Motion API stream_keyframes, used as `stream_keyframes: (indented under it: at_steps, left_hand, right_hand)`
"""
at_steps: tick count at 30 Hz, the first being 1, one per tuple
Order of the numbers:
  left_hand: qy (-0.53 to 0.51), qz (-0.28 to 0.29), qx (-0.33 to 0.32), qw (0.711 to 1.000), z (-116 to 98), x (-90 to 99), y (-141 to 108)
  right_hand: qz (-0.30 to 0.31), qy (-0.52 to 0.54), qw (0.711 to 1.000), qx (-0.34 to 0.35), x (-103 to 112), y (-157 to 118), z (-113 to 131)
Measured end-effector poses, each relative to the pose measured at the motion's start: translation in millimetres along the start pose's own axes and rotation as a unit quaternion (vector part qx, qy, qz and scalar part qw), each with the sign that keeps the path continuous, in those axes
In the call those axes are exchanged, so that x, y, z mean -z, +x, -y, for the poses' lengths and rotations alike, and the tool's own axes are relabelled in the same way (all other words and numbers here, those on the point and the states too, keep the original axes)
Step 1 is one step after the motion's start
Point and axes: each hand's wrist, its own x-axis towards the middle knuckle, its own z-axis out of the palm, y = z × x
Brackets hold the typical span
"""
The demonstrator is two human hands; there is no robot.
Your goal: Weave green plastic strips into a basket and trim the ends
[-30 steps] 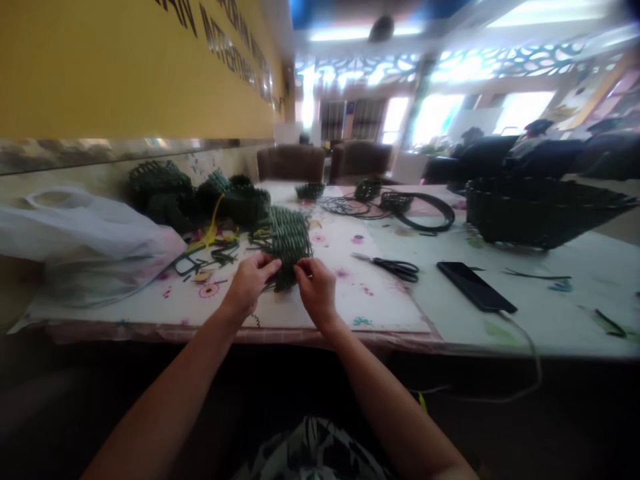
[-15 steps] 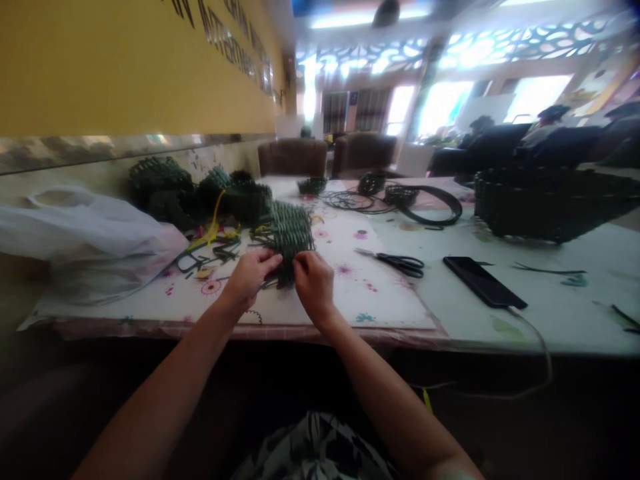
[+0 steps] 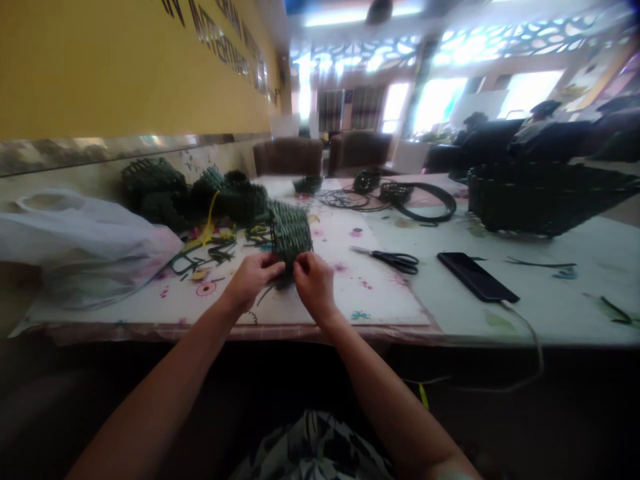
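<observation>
Dark green strips make up the woven piece [image 3: 291, 230], which stands over the near part of the table [image 3: 380, 303], between the two hands and just above the printed cover. Since half a second ago it has turned slightly, so more of its left rim shows, and the fingertips have drawn a little closer together. The left hand [image 3: 250, 279] has thumb and fingers nearly closed, pinching its lower left edge; the right hand [image 3: 315, 279] is curled into a tight pinch at the lower right, though which strip it holds is hidden. A loose strand [image 3: 265, 296] pokes out below the left hand. The change is small, and both grips are on the same lower edge, so the handwork there seems unfinished
</observation>
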Motion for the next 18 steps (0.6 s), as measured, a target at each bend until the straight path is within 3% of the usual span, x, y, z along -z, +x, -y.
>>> stream_keyframes:
  at_steps: [8,14,18]
  left_hand:
    - [0.047,-0.058,-0.042,0.996,8.6,-12.7,0.3]
    - [0.075,0.034,-0.044,0.996,-0.3,-5.4,-0.5]
    - [0.04,0.054,-0.023,0.997,-1.7,0.3,0.8]
  right_hand:
    - [-0.028,0.01,0.999,-0.018,-1.6,-2.4,-8.1]
    - [-0.026,0.019,0.999,-0.028,0.8,-0.1,-10.2]
    - [-0.031,0.019,0.999,-0.022,-0.4,-1.3,-8.8]
